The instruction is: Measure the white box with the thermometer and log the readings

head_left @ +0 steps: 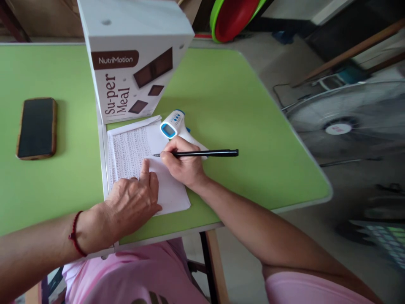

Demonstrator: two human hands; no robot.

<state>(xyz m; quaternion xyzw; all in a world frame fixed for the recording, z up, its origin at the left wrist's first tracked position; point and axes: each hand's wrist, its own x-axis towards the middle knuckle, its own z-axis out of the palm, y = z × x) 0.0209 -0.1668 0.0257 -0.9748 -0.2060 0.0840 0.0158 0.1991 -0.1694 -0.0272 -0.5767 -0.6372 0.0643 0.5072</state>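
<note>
My right hand (185, 162) is closed round a slim black pen (215, 153), its tip at the sheet's written part. Under both hands lies a white paper (172, 192), its left portion covered in dense rows of small handwriting. My left hand (134, 196), with a red cord bracelet (74, 234) on the wrist, rests on the paper; its index finger points at the lines and the other fingers are partly bent, holding nothing. Just beyond my right hand is a white and blue infrared thermometer (175, 122), its handle partly hidden by that hand.
A tall white NutriMotion box (126, 84) stands behind the paper on the green table (247, 126). A phone (36, 128) in a brown case lies at the left. Beyond the table's right edge are a fan (338, 126) and a green and red basin (236, 19).
</note>
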